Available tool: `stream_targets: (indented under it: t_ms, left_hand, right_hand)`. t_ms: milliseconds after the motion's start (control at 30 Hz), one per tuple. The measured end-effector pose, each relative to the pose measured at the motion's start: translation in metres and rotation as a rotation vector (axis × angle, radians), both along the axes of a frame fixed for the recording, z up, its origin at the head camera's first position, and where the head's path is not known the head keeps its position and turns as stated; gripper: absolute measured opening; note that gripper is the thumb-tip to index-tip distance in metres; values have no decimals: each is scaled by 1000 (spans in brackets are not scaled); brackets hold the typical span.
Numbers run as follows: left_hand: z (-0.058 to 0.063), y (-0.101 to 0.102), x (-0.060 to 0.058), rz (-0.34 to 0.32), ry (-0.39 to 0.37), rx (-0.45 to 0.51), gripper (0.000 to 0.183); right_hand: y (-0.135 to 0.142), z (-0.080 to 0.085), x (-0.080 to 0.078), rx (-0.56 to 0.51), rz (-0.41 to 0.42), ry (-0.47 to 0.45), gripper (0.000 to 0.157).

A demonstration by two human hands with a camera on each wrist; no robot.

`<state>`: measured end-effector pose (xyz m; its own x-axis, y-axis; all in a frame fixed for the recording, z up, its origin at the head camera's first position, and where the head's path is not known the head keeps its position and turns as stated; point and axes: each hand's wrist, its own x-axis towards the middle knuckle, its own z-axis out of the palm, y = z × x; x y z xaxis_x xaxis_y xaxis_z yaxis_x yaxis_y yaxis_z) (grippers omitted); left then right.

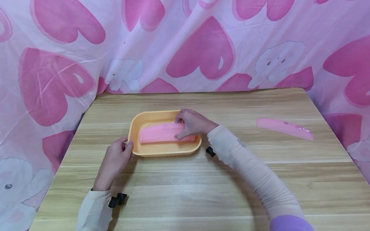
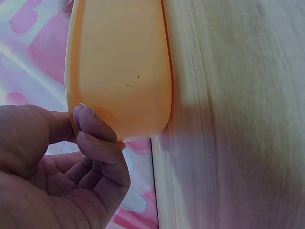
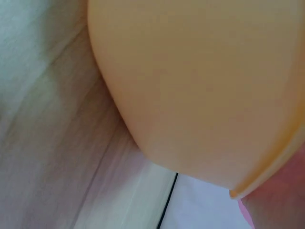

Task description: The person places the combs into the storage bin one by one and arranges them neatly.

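Note:
A yellow-orange plastic tray (image 1: pixel 167 152) stands on the table, a pink comb (image 1: pixel 156 133) lying inside with its teeth toward the near side. At the tray's near left corner, my left hand (image 1: pixel 115 157) pinches the rim; the left wrist view shows its thumb and curled fingers about the tray wall (image 2: pixel 124 57). Reaching in over the right end, my right hand (image 1: pixel 195 123) grips the comb's right part, thumb on the toothed side and fingers at the far edge. In the right wrist view the tray's outer wall (image 3: pixel 190 95) hides the comb, and only part of the hand (image 3: pixel 283 200) shows.
To the right on the wooden table (image 1: pixel 185 199) lies a second pink comb (image 1: pixel 284 129) with a printed pattern. A pink heart-patterned cloth (image 1: pixel 199 48) hangs behind the table and along its sides.

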<state>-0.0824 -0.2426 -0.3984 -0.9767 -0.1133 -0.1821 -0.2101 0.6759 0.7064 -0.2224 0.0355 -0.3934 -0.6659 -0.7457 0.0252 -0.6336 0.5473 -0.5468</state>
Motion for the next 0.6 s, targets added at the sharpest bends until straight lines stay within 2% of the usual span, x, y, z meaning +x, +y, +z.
stream_targets:
  t_ms: [333, 600]
  left_hand:
    - [-1, -1, 1, -10, 20, 1, 40]
    - [-1, -1, 0, -5, 15, 4, 41]
  right_hand:
    - [-2, -2, 4, 98, -27, 20, 54]
    - [-2, -2, 5, 117, -26, 34, 52]
